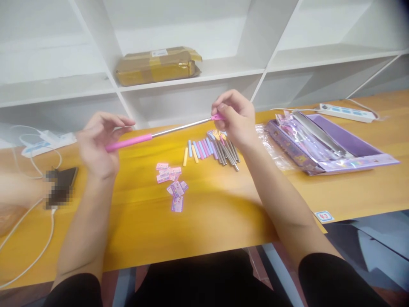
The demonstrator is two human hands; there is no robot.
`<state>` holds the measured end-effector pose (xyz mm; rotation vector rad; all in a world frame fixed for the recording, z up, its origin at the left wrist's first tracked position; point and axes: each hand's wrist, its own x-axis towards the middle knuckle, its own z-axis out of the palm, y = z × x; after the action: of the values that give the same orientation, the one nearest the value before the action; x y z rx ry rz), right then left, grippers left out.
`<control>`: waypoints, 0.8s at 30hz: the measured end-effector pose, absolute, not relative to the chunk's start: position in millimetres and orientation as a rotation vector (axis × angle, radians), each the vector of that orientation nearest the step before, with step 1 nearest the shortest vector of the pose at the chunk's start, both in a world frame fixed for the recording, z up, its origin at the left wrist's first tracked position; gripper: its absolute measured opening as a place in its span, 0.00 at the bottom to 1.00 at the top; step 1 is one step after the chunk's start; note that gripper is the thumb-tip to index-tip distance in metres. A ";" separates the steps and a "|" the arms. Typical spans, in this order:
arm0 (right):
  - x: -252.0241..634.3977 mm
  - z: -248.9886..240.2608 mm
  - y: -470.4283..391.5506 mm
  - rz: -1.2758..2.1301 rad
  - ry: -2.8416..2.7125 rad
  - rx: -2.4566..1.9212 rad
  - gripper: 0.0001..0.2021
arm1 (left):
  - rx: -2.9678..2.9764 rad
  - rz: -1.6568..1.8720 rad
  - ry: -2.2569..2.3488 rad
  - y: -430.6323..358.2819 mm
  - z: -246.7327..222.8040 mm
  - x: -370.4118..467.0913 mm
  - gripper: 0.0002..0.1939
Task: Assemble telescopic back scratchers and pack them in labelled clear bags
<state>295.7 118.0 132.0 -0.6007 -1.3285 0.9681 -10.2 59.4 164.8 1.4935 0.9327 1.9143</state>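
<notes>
A telescopic rod with a pink handle [131, 143] is held up above the table, its thin silver shaft drawn out. My left hand [100, 140] has the handle's end between thumb and palm, with the fingers bent loosely above it. At the other end, my right hand [234, 119] pinches the small pink tip piece between thumb and fingers. Below the rod lie slim pastel sleeves [200, 149] in blue, pink, purple and yellow. Several metal rods [228, 153] with colourful tops sit beside them, partly behind my right hand. Small printed pink and purple cards [174, 183] are scattered nearer to me.
An open purple box [358, 147] with plastic-wrapped pieces stands at right, near a power strip [348, 111]. Left are a phone [65, 179], cables and another power strip [41, 145]; a blurred forearm [19, 189] enters there. A taped carton [156, 66] rests on the shelf.
</notes>
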 end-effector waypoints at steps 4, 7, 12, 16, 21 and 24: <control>292.5 128.4 112.8 0.932 -1.258 -0.576 0.16 | 1.503 1.961 0.867 61.8 161.9 -11.0 0.13; 287.5 125.4 108.4 0.927 -1.249 -0.576 0.16 | 1.516 2.007 0.849 62.9 160.9 -10.4 0.14; 281.9 121.5 106.5 0.925 -1.254 -0.549 0.17 | 1.515 2.066 0.860 60.4 162.0 -7.7 0.12; 284.1 122.7 104.9 0.898 -1.258 -0.532 0.18 | 1.533 2.038 0.858 59.7 161.7 -6.9 0.10; 286.0 123.9 101.6 0.871 -1.264 -0.597 0.18 | 1.491 2.076 0.792 60.5 160.6 -3.0 0.12; 285.4 122.1 102.4 0.833 -1.282 -0.625 0.20 | 1.488 2.091 0.789 59.2 161.1 -0.7 0.10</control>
<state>285.4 102.4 122.1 -0.6249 -1.2817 0.8334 -0.7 59.2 161.1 1.4884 0.7893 2.0909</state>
